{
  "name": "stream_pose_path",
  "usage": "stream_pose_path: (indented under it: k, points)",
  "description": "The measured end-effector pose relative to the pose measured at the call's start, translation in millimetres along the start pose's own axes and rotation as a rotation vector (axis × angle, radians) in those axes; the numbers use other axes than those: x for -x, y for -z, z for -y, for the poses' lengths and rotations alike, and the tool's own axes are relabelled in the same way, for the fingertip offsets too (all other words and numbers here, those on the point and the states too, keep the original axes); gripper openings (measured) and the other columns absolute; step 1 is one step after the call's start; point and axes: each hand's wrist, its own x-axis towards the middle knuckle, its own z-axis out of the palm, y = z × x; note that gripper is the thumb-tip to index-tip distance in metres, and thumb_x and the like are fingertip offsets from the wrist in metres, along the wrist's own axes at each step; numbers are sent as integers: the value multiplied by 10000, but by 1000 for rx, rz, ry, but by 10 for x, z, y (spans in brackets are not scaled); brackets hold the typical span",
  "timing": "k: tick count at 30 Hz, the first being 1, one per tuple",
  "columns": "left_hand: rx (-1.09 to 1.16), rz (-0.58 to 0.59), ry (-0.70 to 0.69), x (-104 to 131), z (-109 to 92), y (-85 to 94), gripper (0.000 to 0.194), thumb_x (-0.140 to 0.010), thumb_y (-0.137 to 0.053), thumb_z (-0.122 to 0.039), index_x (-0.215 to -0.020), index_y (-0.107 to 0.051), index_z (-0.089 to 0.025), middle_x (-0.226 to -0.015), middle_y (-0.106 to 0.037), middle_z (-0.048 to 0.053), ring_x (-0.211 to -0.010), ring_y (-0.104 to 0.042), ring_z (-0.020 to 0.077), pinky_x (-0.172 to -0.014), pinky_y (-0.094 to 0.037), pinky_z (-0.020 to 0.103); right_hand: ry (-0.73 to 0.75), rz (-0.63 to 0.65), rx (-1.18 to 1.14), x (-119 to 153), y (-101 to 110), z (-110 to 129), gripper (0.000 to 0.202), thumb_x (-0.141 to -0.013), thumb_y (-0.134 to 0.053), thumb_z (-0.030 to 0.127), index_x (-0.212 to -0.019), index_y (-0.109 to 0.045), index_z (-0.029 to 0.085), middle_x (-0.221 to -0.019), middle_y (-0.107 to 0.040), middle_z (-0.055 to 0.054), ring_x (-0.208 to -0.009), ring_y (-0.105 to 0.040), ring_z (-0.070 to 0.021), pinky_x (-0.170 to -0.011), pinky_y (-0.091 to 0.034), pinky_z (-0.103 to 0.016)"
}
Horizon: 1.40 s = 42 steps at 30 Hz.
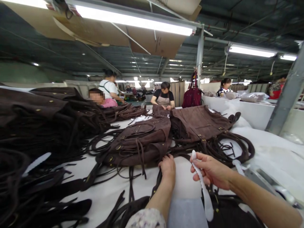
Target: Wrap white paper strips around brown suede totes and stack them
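Note:
My right hand (211,169) pinches a white strip (206,193) with wavy edges and widened, rounded ends near its top, between thumb and fingers. The strip hangs down over a dark bag part and a pale grey sheet (185,212). My left hand (168,167) is closed at the lower edge of a dark brown bag (142,136), beside a dark strap; the fingertips are partly hidden against the fabric. That bag lies flat, with cords, brass-coloured fittings and looped handles. Touching it on the right lies a second brown bag (197,122).
Brown bags are piled high (47,117) on the left, with another white strip (36,163) among them. A metal object (268,180) is at right. A co-worker (163,96) bends over the far table end, near a hanging maroon bag (192,95). A slanted post (288,88) stands right.

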Motion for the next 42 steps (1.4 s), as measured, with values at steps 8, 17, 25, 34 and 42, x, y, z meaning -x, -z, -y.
stream_pose_path:
  k: [8,17,25,34,42]
  points:
    - [451,159,-137,-295,188,558,238,-916,-556,-336,-1044,-595,-139,-969,-630,42,-837,-619,154,-746,-539,334,-231,-87,-138,-416,201,-301,115,-811,-622,135,-767,-516,123,-659,-560,-16,-487,-539,-45,-317,-246,-52]
    - [944,305,-321,-458,349,1119,165,-759,-608,-219,-903,-644,-145,-543,-459,-69,-456,-423,61,-430,-332,175,-176,-157,-111,-784,-89,-174,91,-887,-486,72,-823,-520,128,-600,-570,-20,-451,-543,-61,-311,-240,-72]
    - [1059,248,-326,-442,343,1086,314,-755,-564,-456,-717,-610,-147,-554,-483,-45,-439,-390,72,-409,-288,201,-68,-171,-92,-993,-133,-161,46,-803,-564,77,-801,-545,119,-754,-658,-67,-621,-633,-96,-496,-452,-137]
    - [1133,354,-279,-472,382,1201,289,-688,-639,-425,-735,-624,-140,-551,-505,-40,-470,-418,79,-449,-322,207,747,249,980,-585,-142,-208,129,-730,-604,71,-800,-600,180,-860,-669,-11,-834,-615,-154,-793,-424,-263]
    - [1020,379,-136,-472,323,1370,141,-786,-613,-288,-827,-620,-153,-584,-542,-38,-445,-436,69,-426,-332,197,954,137,1098,-1071,-4,-104,140,-744,-539,58,-791,-526,190,-804,-610,-11,-765,-556,-144,-731,-413,-236]
